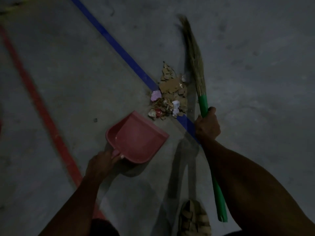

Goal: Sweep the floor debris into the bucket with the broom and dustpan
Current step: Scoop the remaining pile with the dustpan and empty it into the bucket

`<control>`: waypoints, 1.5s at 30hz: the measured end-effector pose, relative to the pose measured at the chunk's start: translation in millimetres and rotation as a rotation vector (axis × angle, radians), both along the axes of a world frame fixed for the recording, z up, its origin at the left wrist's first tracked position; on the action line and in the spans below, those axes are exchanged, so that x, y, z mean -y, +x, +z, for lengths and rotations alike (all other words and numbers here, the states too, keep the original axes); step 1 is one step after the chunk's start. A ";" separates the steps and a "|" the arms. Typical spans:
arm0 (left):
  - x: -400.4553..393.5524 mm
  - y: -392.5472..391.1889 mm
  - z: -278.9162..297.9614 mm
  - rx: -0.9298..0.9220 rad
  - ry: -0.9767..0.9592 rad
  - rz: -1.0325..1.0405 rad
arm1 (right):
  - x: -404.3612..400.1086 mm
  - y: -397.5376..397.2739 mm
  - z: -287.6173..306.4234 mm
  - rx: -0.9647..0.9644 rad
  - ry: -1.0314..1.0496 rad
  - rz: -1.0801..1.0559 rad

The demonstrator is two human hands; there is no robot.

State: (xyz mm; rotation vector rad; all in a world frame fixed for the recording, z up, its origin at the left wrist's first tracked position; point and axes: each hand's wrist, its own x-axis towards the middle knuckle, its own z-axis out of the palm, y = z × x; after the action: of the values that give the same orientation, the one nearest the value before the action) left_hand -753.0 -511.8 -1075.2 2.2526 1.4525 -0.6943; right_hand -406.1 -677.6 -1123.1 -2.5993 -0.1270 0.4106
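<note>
Head view: my left hand (100,163) grips the pink dustpan (136,138) handle, pan just beside the debris pile (169,94) on the blue floor line (119,48). Right hand (207,124) wraps the broom (203,103) handle, bristles beside the pile.

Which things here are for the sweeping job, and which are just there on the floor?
For the job:
broom, held by the right hand
pink dustpan, held by the left hand
debris pile

Just there:
blue floor line
red floor line
sandal

No bucket is in view.
</note>
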 end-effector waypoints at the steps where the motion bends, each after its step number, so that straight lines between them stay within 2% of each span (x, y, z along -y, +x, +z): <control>1: -3.0 -2.3 -2.0 0.028 -0.010 -0.008 | 0.7 -7.4 -6.8 -0.017 0.011 -0.007; 7: -14.0 -2.1 -22.4 0.145 0.042 -0.109 | 2.1 -14.3 -25.6 -0.045 0.030 -0.085; 14: -34.9 -12.3 -45.8 0.316 -0.048 -0.078 | -3.3 -5.8 -10.6 0.017 0.111 -0.093; 23: -39.1 -33.9 -44.8 0.397 -0.058 -0.077 | 57.1 -21.0 -36.9 0.032 -0.017 -0.041; 26: -34.2 -37.6 -45.2 0.398 -0.044 -0.070 | 60.9 -26.4 -43.7 -0.005 -0.038 0.010; 35: -40.8 -33.9 -48.7 0.439 -0.053 -0.045 | 55.8 -47.5 -48.2 0.110 -0.109 0.329; 40: -39.9 -35.9 -50.5 0.484 -0.058 -0.016 | 34.2 -72.7 -54.6 0.052 0.011 0.469; 45: -32.5 -34.8 -53.6 0.536 -0.030 -0.009 | 35.2 -95.2 -60.3 -0.002 0.034 0.583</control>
State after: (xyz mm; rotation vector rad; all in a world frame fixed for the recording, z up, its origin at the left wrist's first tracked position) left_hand -787.8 -479.3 -1128.8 2.1899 1.1555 -0.0896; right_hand -501.3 -712.8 -1183.4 -2.4897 -0.8918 0.6019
